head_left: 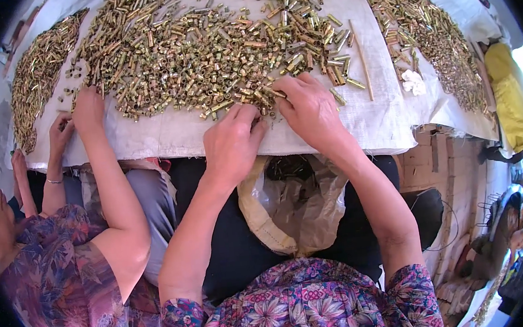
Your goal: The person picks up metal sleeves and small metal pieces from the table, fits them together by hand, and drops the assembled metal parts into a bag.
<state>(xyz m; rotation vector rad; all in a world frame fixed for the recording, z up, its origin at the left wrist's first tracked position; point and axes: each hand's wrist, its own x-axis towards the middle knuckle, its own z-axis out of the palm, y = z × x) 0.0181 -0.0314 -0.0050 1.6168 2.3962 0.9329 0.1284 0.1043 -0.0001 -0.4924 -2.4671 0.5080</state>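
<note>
A broad pile of small brass-coloured metal sleeves (185, 52), short and long, covers the white woven sheet (368, 118) in front of me. My left hand (232, 141) is at the pile's near edge, its fingers curled and pressed together; whatever they hold is hidden. Just to its right, my right hand (311, 111) pinches what looks like a brass-coloured metal sleeve (276, 93) between thumb and forefinger. The two hands are close together but apart. Below them, an open sack with a plastic liner (265, 215) sits between my legs, with dark pieces inside.
At my left, a co-worker's hand (88, 109) reaches to the same pile. More metal pieces lie in heaps at far left (39, 76) and right (432, 33). A thin stick (361, 60) and a crumpled white scrap (413, 82) lie on the right. The sheet's front edge hangs above my lap.
</note>
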